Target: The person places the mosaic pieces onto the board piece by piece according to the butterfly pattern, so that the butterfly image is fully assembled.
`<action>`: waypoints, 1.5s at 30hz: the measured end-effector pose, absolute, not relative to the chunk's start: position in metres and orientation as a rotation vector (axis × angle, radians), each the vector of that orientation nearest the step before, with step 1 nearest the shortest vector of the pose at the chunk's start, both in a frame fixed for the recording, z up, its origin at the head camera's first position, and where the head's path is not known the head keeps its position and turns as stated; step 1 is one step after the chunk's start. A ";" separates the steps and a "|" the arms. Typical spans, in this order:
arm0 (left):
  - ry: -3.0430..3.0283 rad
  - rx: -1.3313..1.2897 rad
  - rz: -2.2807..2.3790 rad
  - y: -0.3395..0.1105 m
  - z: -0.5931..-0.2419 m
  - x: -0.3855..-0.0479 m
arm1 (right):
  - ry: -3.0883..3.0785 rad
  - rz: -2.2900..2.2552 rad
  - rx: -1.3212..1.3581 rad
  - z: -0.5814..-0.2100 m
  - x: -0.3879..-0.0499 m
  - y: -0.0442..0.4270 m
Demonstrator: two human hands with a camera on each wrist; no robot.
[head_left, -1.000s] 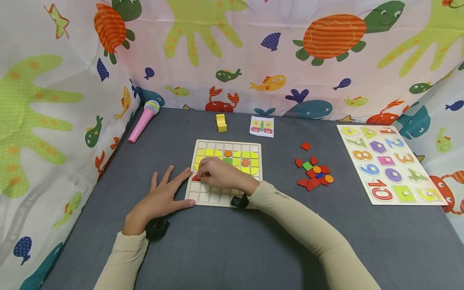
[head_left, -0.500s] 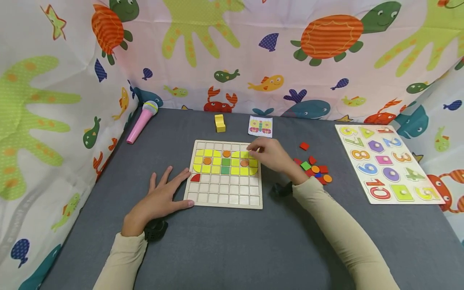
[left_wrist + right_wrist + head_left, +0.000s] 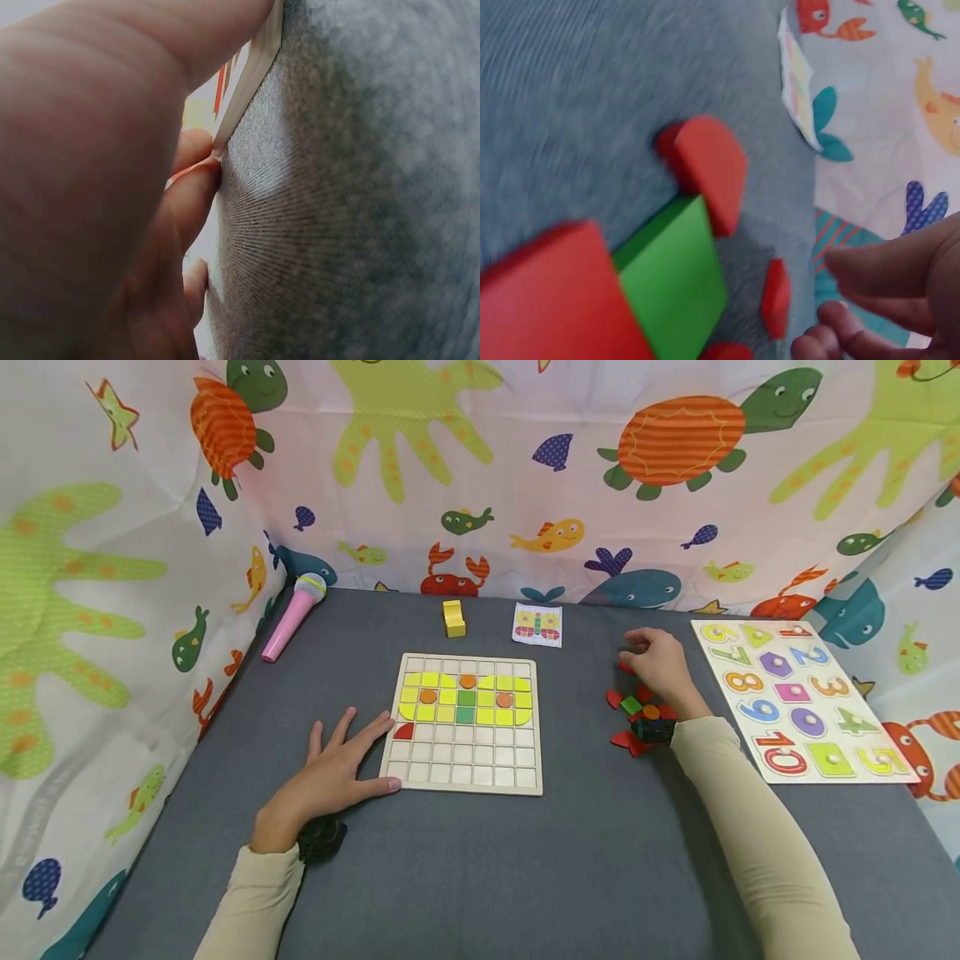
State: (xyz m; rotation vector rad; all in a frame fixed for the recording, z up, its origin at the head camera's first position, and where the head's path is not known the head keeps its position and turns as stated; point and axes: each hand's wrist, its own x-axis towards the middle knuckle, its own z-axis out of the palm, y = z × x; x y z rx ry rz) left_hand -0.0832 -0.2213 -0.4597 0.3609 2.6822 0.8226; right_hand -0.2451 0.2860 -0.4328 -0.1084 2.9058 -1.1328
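Observation:
A wooden grid board lies in the middle, its upper rows filled with yellow, orange and green tiles. One red quarter-round tile sits at its left side. With fingers spread, my left hand touches the board's left edge; the left wrist view shows thumb and fingertips against the wooden rim. My right hand is over the far end of a loose pile of red, green, orange and blue tiles. Beside its parted fingers in the right wrist view lies a red tile, apart from them; nothing shows in its grasp.
Behind the board stand a yellow block and a butterfly pattern card. A pink toy microphone lies at the back left. A number puzzle board is on the right. Printed curtains border the table.
My right hand has gone from the board's left side, across it, to the tile pile at right, leaving a red tile on the board. My left hand has stayed in place.

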 end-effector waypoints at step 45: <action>2.692 0.370 0.806 -0.221 -0.463 -0.084 | 2.588 -1.334 -0.173 -0.422 -0.228 0.228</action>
